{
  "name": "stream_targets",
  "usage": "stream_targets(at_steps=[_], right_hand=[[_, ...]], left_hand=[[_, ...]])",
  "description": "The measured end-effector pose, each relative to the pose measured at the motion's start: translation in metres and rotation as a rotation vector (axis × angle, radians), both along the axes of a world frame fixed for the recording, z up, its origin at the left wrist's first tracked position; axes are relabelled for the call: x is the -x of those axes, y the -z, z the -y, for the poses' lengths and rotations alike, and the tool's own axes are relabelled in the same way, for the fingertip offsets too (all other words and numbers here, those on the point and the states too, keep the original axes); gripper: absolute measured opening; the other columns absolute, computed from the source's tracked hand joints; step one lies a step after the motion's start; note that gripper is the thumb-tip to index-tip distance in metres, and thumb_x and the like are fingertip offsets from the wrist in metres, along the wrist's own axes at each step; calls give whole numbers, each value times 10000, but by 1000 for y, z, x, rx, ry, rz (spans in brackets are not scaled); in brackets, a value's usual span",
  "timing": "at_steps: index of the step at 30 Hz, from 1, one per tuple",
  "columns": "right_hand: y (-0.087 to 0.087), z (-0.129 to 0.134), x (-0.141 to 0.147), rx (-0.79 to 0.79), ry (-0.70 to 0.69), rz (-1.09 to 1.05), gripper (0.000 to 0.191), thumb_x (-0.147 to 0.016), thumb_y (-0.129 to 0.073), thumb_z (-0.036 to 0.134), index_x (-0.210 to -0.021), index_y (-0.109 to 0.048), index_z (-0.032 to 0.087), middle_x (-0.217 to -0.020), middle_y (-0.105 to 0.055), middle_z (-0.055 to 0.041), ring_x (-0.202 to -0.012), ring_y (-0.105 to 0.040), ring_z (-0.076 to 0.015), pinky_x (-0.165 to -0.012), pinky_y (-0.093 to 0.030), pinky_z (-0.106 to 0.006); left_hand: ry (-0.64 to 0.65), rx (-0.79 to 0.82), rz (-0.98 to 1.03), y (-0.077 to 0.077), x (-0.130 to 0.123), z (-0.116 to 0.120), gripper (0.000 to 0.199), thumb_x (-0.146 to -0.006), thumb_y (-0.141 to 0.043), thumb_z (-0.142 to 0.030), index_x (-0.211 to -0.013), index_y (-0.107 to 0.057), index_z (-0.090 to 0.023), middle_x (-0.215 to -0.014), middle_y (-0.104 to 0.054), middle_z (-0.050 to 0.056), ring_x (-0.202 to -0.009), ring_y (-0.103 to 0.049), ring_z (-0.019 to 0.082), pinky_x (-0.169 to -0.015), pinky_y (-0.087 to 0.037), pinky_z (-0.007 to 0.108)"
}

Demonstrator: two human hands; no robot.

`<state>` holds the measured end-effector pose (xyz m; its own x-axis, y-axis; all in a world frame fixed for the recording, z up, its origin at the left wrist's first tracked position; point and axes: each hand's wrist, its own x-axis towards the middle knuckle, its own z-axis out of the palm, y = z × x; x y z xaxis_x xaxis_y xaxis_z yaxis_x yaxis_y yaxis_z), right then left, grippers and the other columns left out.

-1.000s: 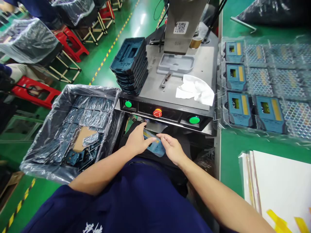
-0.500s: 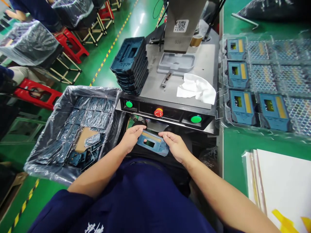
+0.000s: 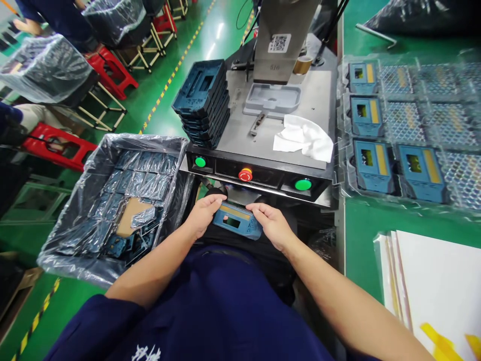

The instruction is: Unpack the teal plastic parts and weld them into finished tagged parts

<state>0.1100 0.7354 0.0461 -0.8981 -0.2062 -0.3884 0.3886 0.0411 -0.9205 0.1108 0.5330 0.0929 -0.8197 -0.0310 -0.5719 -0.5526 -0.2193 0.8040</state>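
Observation:
A blue plastic housing (image 3: 244, 228) with a dark rectangular window and a tan strip is held between both hands, in front of the machine's front panel. My left hand (image 3: 206, 213) pinches its left end, and one fingertip shows through the window. My right hand (image 3: 271, 223) grips the upper right edge with thumb and fingers together. Beyond them, a grey fixture (image 3: 273, 99) sits on the metal machine plate (image 3: 240, 128), with a small metal tool (image 3: 257, 123) and a white cloth (image 3: 302, 138) nearby. A stack of dark blue housings (image 3: 203, 100) stands at the plate's left.
A plastic-lined bin (image 3: 112, 200) of wrapped parts is at the left. Green buttons (image 3: 302, 185) and a red one (image 3: 245, 174) line the machine front. On the right table lie a clear tray (image 3: 398, 199) of housings and white sheets (image 3: 439, 281). A person (image 3: 56, 22) is at upper left.
The housing has tilted slightly in my hands, its lower edge now a little higher. Both hands keep nearly the same place and grip.

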Motion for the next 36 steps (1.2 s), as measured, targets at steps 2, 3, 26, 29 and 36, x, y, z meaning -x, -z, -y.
stream_targets(at_steps=[2,3,26,29,36], right_hand=[[-1,-1,0,-6,-7,6,389,-752,-642,529,-938,-728,197,-862,-724,-40,-710,-610,-169,-684,-489,-312],[-1,-1,0,-7,-9,14,393,-747,-643,530,-935,-727,194,-851,-721,-40,-702,-605,-167,-676,-485,-309],[-7,3,-10,-305,-132,-391,310,-890,-499,392,-1030,-729,239,-1055,-739,-60,-985,-676,-241,-911,-513,-400],[-6,2,-11,-336,-122,-382,325,-903,-480,394,-1041,-730,241,-1062,-742,-55,-988,-683,-239,-903,-522,-395],[-3,-1,-5,-345,-136,-289,323,-896,-481,399,-1030,-734,250,-1063,-745,-48,-994,-682,-248,-876,-530,-402]], left_hand=[[4,2,15,0,0,1,281,-768,-723,-324,-962,-682,-124,-698,-648,1,-593,-609,117,-598,-579,281],[7,3,31,0,0,1,286,-774,-718,-324,-974,-677,-124,-697,-652,4,-578,-618,121,-580,-569,274],[255,829,-227,6,-8,-7,546,-626,-798,-536,-1035,-633,-214,-934,-666,32,-795,-600,177,-766,-484,300],[311,895,-236,8,-7,-9,329,-799,-646,-493,-976,-647,-216,-745,-632,-6,-620,-552,139,-680,-454,277],[232,613,-161,24,-3,-3,299,-891,-492,-439,-970,-669,-212,-640,-572,-30,-490,-557,109,-513,-436,224]])
